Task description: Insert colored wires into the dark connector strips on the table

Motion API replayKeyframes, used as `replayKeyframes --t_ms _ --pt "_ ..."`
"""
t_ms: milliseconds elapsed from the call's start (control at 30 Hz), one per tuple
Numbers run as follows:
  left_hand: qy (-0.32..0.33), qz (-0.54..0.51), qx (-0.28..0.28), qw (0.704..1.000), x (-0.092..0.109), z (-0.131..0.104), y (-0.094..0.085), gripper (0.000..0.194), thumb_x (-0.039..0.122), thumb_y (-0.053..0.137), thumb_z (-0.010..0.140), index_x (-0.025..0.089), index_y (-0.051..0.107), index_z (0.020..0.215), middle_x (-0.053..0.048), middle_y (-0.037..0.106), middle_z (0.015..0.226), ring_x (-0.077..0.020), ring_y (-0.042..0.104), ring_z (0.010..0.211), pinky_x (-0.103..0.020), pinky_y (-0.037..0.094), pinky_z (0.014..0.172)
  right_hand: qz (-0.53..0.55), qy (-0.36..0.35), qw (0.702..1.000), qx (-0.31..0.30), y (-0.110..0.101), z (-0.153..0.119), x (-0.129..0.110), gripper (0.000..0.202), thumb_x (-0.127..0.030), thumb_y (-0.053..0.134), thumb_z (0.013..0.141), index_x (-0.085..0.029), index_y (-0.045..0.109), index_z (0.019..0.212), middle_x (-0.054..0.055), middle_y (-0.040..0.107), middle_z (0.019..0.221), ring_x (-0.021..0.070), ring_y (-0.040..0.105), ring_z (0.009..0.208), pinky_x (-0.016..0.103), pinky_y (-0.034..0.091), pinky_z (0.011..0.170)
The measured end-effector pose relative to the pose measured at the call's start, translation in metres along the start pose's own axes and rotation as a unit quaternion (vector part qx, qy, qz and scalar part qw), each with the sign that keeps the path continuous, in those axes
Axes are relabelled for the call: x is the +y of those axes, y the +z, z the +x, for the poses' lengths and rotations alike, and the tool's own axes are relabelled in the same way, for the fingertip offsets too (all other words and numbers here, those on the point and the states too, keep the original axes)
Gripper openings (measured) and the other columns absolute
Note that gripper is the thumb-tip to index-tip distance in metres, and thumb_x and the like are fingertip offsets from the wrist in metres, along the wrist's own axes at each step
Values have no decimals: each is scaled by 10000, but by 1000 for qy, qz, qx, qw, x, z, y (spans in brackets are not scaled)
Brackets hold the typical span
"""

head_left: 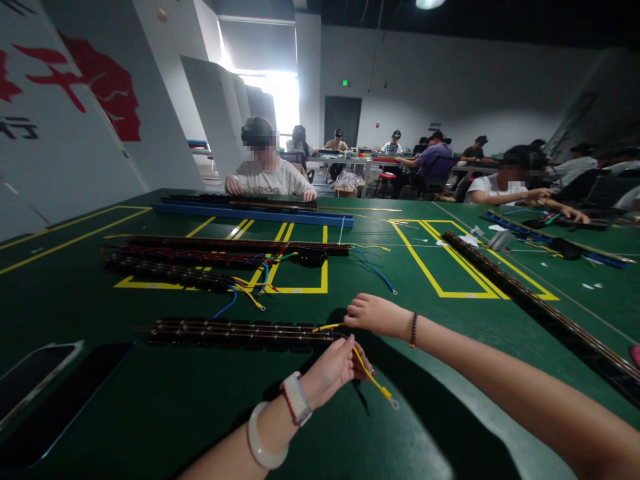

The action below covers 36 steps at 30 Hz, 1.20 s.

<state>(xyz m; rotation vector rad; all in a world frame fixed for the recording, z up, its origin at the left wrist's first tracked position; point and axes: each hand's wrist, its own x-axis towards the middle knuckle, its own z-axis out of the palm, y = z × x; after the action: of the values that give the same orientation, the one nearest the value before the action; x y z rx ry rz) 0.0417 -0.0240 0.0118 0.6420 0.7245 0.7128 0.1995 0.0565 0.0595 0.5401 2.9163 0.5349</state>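
Observation:
My left hand (345, 363), with a watch and a pale bangle on its wrist, is closed around a yellow wire (364, 365). That wire ends in a ring terminal (394, 403) hanging toward me. Just above it, my right hand (373, 315), with a beaded bracelet, is closed with its fingertips at another yellow wire stretch (330, 327). Whether both stretches are one wire, I cannot tell. Both hands are at the right end of a long black strip (240, 331) with metal rails, lying flat on the green table. The fingertips are partly hidden.
Beyond lie more black strips (240, 245) with colored wires and a blue channel (250, 213). Another long strip (540, 307) runs diagonally at right. Two dark flat devices (65, 400) rest at left. A person (270, 173) sits opposite, another (510, 183) at the far right.

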Motion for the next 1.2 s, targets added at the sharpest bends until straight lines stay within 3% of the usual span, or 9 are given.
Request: replayKeyframes --t_ms 200,333,400,500,600,733,933,1033,1200 --pt "-6 -8 -5 1000 1 0 0 252 369 394 933 156 474 825 -32 610 653 -139 616 624 -298 475 683 -68 -87 994 27 8 25 21 172 -112 432 923 -216 551 990 26 602 869 153 518 756 296 359 717" --pt "-8 1 4 1000 2 -1 1 245 348 384 937 152 474 819 -32 607 656 -139 617 632 -302 471 698 -38 -82 995 45 18 25 25 175 -108 452 916 -209 564 1005 32 611 898 151 531 786 304 370 763" --pt "-1 1 -1 1000 1 -1 1 250 369 408 926 152 475 820 -32 607 657 -144 619 639 -310 473 706 -3 -40 998 53 23 18 23 184 -137 467 923 -205 561 1065 40 617 923 154 545 815 308 380 792" --pt "6 10 -10 1000 -1 0 -1 272 416 452 898 153 482 834 -33 612 673 -152 624 653 -320 478 708 76 55 991 91 33 1 15 282 -331 520 920 -186 540 1161 67 624 981 178 562 884 327 404 827" --pt "0 51 -1 999 -1 -2 -3 315 460 460 881 148 494 848 -37 621 688 -157 635 664 -322 480 697 173 163 960 151 43 -19 3 421 -479 513 892 -170 542 1175 89 623 1039 194 565 943 339 422 853" --pt "-10 151 23 988 5 -6 -4 408 549 459 844 144 513 843 -24 614 631 -156 626 599 -313 479 637 253 251 913 198 53 -38 -12 344 -433 469 928 -172 576 1126 86 634 1041 188 569 964 338 435 863" --pt "-32 331 58 941 7 -6 -6 474 601 395 840 159 535 739 -13 546 456 -146 508 385 -280 415 472 274 275 898 206 56 -43 -18 296 -324 370 980 -179 614 1065 75 647 974 177 570 920 345 440 847" --pt "55 403 111 907 1 -8 -6 422 545 455 838 190 523 620 6 453 404 -174 517 418 -318 435 538 267 271 904 198 56 -39 -19 289 -314 378 976 -174 617 1059 76 646 951 179 565 892 349 446 828" --pt "182 485 193 833 -2 -16 -3 385 486 555 800 216 484 535 -12 416 499 -276 611 732 -401 414 803 242 273 899 243 47 -45 -19 268 -290 410 962 -199 583 1145 86 608 1082 193 538 1020 385 425 909"
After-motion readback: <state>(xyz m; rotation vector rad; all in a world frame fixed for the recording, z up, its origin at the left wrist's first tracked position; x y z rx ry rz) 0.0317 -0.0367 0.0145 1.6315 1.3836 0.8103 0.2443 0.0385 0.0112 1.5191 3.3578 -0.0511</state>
